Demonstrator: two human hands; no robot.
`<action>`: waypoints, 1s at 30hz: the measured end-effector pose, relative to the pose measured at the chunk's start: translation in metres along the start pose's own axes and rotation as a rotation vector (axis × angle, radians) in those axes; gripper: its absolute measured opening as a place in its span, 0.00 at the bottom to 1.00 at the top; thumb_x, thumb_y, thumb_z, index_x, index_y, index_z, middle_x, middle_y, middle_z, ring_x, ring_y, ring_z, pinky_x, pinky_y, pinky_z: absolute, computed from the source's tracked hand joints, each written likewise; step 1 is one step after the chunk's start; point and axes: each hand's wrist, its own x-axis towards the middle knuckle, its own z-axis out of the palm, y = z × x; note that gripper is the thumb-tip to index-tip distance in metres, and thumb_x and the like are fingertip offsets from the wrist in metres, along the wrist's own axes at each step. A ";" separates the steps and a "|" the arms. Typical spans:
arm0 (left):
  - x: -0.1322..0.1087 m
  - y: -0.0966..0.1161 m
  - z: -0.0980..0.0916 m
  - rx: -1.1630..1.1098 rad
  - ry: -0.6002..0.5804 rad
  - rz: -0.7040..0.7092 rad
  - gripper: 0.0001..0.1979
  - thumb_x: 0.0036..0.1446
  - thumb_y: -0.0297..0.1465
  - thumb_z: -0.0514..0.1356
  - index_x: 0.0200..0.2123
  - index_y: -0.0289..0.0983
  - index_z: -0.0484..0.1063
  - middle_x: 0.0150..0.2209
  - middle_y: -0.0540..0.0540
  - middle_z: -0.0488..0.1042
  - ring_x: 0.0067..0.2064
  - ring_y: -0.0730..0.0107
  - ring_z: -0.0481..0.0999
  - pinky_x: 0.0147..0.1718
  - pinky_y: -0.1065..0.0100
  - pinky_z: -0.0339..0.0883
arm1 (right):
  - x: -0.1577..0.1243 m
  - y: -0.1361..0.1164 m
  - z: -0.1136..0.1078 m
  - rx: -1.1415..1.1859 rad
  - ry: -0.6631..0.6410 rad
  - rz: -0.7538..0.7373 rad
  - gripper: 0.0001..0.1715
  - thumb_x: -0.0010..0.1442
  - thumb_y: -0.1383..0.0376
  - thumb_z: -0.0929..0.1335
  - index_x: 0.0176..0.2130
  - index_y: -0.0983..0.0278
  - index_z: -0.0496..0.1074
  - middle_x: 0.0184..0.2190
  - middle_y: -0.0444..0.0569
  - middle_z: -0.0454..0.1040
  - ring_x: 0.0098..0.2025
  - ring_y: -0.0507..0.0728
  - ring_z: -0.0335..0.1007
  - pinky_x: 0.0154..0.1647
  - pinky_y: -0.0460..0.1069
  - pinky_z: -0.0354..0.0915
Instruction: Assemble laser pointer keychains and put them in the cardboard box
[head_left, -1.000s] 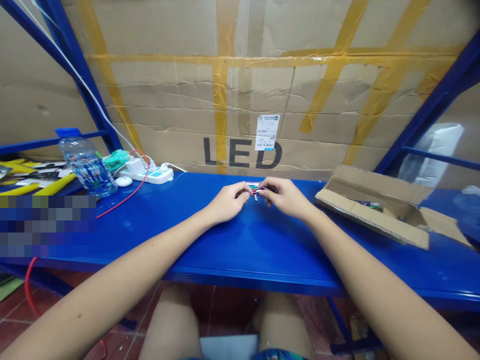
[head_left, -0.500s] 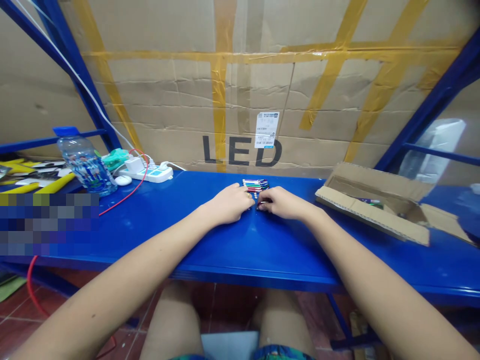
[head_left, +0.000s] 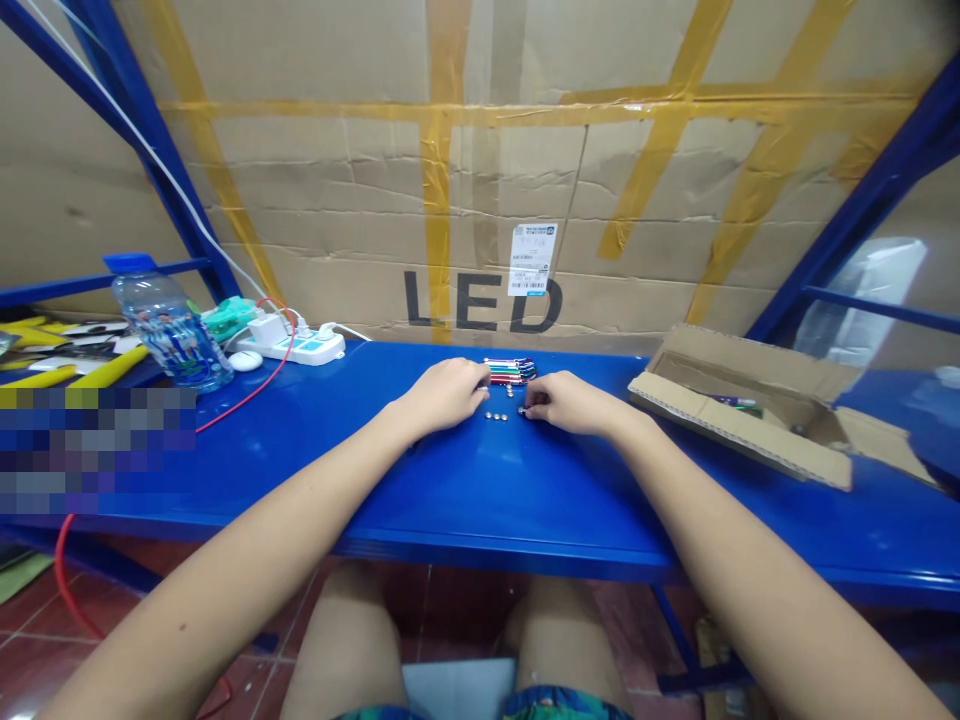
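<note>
On the blue table lies a row of slim, shiny, pen-like tubes (head_left: pixel 510 371) in several colours, side by side. My left hand (head_left: pixel 450 393) is at the row's left end, fingers bent and drawn together; whatever is between them is hidden. My right hand (head_left: pixel 564 403) is closed, with thumb and fingers pinching a small dark tube (head_left: pixel 523 411) whose tip shows at the left. Between the hands, small round metal pieces (head_left: pixel 495 416) like button cells lie in a short line. More such round pieces (head_left: pixel 510 391) lie just below the tubes.
An opened cardboard box (head_left: pixel 750 432) with a few pen-like items inside stands at the right. At the left are a water bottle (head_left: pixel 171 330), a white power strip (head_left: pixel 311 347), a red cable (head_left: pixel 255 393) and yellow-handled tools (head_left: pixel 112 368). A large carton (head_left: pixel 337 200) stands behind the table.
My left hand has moved left and slightly away from me, uncovering the line of round metal pieces. My right hand has shifted slightly right, still pinching the small dark tube.
</note>
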 end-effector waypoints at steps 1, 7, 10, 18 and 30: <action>0.002 0.000 0.002 -0.044 0.018 -0.039 0.07 0.61 0.32 0.57 0.38 0.37 0.75 0.39 0.41 0.78 0.42 0.57 0.76 0.38 0.62 0.65 | 0.000 0.000 -0.001 -0.002 -0.015 0.013 0.04 0.57 0.67 0.71 0.29 0.63 0.76 0.28 0.49 0.76 0.30 0.56 0.68 0.29 0.49 0.57; 0.013 0.006 0.008 -0.075 -0.034 -0.285 0.06 0.54 0.34 0.63 0.30 0.37 0.75 0.34 0.39 0.79 0.36 0.57 0.77 0.31 0.64 0.68 | -0.002 -0.005 -0.003 0.000 0.008 -0.021 0.02 0.57 0.66 0.71 0.33 0.64 0.75 0.32 0.50 0.78 0.33 0.57 0.70 0.32 0.50 0.60; 0.018 0.014 0.006 -0.010 -0.163 -0.401 0.08 0.54 0.36 0.63 0.33 0.37 0.76 0.39 0.36 0.80 0.39 0.54 0.79 0.33 0.63 0.69 | -0.002 -0.012 0.002 -0.008 0.089 -0.142 0.04 0.58 0.70 0.70 0.35 0.64 0.76 0.36 0.51 0.79 0.39 0.58 0.72 0.40 0.50 0.62; 0.011 0.005 -0.013 -0.023 -0.161 -0.112 0.11 0.61 0.31 0.58 0.44 0.37 0.78 0.45 0.38 0.78 0.51 0.53 0.75 0.51 0.59 0.67 | -0.001 -0.017 0.006 -0.106 0.191 -0.214 0.11 0.59 0.75 0.67 0.39 0.65 0.77 0.41 0.53 0.79 0.47 0.62 0.70 0.49 0.53 0.62; 0.012 0.025 -0.009 0.019 -0.347 0.212 0.11 0.60 0.23 0.55 0.37 0.37 0.78 0.42 0.39 0.78 0.45 0.56 0.77 0.41 0.63 0.68 | -0.004 -0.018 -0.001 -0.039 0.212 -0.135 0.15 0.57 0.77 0.64 0.36 0.64 0.78 0.38 0.52 0.80 0.42 0.59 0.74 0.43 0.48 0.63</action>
